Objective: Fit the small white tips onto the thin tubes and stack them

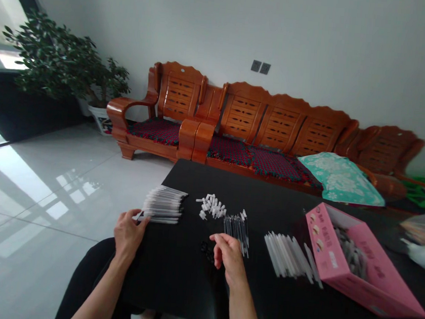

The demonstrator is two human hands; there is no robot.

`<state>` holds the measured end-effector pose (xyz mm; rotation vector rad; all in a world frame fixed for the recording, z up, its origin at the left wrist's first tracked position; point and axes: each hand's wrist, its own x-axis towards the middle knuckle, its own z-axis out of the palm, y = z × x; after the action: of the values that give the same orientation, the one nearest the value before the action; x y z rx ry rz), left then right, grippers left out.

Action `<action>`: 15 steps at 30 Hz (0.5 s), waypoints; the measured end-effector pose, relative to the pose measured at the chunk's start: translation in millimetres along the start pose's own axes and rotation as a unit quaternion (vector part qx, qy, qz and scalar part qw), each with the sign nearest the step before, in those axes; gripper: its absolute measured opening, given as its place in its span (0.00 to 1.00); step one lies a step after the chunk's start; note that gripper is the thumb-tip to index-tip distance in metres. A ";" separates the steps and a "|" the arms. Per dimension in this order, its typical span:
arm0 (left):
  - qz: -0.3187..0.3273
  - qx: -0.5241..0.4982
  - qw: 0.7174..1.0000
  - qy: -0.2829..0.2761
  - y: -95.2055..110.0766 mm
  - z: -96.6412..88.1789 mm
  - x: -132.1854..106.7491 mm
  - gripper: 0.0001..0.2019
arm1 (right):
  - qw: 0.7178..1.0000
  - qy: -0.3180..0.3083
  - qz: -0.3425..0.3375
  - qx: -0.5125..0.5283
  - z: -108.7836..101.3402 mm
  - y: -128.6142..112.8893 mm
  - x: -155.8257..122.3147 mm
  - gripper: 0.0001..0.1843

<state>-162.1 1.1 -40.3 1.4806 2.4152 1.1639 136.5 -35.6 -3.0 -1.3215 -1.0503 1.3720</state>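
My left hand [128,232] rests at the black table's [172,280] left edge, fingers curled, its tips touching a stack of white pens [164,205]. My right hand [227,253] hovers mid-table with fingers bent down, next to a bundle of dark refills [237,226] and above small black pieces [206,250]. Whether it holds one is hidden. A heap of small white caps [212,206] lies beyond. A row of white tubes [289,255] lies to the right.
An open pink box [352,263] with grey parts sits at the right. A plastic bag [423,237] lies at the far right edge. Beyond the table stand wooden sofas [237,127], a teal cushion [339,178] and a potted plant [62,64].
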 end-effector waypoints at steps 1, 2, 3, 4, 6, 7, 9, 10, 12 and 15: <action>0.030 0.009 0.999 0.013 1.9 -0.4 -1.9 0.19 | 1.000 -0.001 0.001 0.001 -0.2 0.8 0.4 0.22; 0.069 0.016 0.997 0.020 3.9 0.1 -3.7 0.19 | 1.000 -0.001 0.001 0.003 -0.6 1.8 0.8 0.22; 0.117 0.019 0.993 0.016 5.7 1.4 -5.5 0.20 | 1.000 -0.001 0.001 0.004 -1.1 2.9 1.2 0.22; 0.170 0.023 0.985 0.003 7.4 3.5 -7.1 0.21 | 1.000 0.000 0.000 0.005 -1.7 4.0 1.6 0.22; 0.263 0.031 0.963 -0.043 9.7 9.4 -9.2 0.25 | 1.000 0.003 -0.002 0.007 -3.3 6.1 1.9 0.22; 0.292 0.040 0.953 -0.067 10.3 12.8 -9.6 0.26 | 1.000 0.003 -0.002 0.009 -4.2 6.8 1.9 0.22; 0.315 0.067 0.941 -0.102 10.3 19.5 -8.8 0.27 | 1.000 0.001 -0.002 0.013 -6.3 7.4 1.2 0.22; 0.317 0.080 0.938 -0.113 9.9 22.5 -7.7 0.27 | 1.000 0.002 -0.002 0.016 -7.4 7.4 0.8 0.22; 0.321 0.100 0.933 -0.129 8.8 27.3 -4.2 0.28 | 1.000 0.007 -0.002 0.018 -9.5 6.9 0.1 0.21; 0.328 0.116 0.926 -0.148 8.7 31.0 2.8 0.27 | 1.000 0.019 0.001 0.020 -12.0 6.5 -0.4 0.21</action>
<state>-143.8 22.8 -55.8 2.4493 1.9481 0.6453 148.1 -37.5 -10.0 -1.3149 -0.9916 1.3576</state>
